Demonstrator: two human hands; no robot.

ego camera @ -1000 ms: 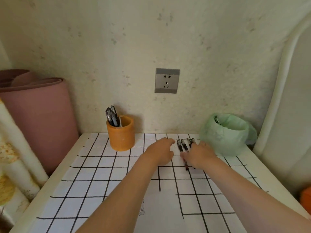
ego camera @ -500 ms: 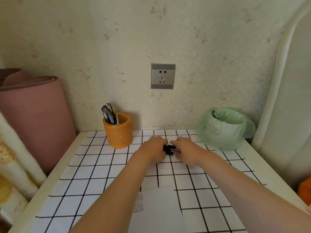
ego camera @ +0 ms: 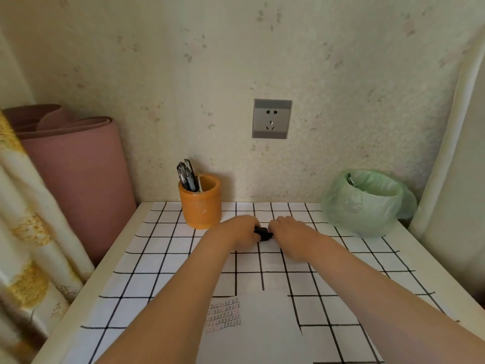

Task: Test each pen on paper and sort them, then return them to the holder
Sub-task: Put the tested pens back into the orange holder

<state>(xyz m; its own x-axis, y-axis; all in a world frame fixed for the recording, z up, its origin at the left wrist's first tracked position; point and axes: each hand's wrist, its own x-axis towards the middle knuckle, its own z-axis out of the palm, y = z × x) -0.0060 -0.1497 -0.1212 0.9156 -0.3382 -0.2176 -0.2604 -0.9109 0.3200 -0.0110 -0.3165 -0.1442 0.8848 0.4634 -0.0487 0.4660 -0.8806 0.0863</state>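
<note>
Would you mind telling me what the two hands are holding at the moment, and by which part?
A bundle of dark pens: the left hand grips one end, the right hand the other; only the middle shows.

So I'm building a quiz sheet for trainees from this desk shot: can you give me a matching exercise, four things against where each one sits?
Things:
1. orange pen holder
2. green-lined bin
3. scribbled test paper
4. dark pen bundle

Places:
A. gripped between the left hand and right hand
B. back right of the table
C. nearest the camera
D. by the wall, left of the hands

Pairs: 1-D, 2-B, 3-C, 4-A
</note>
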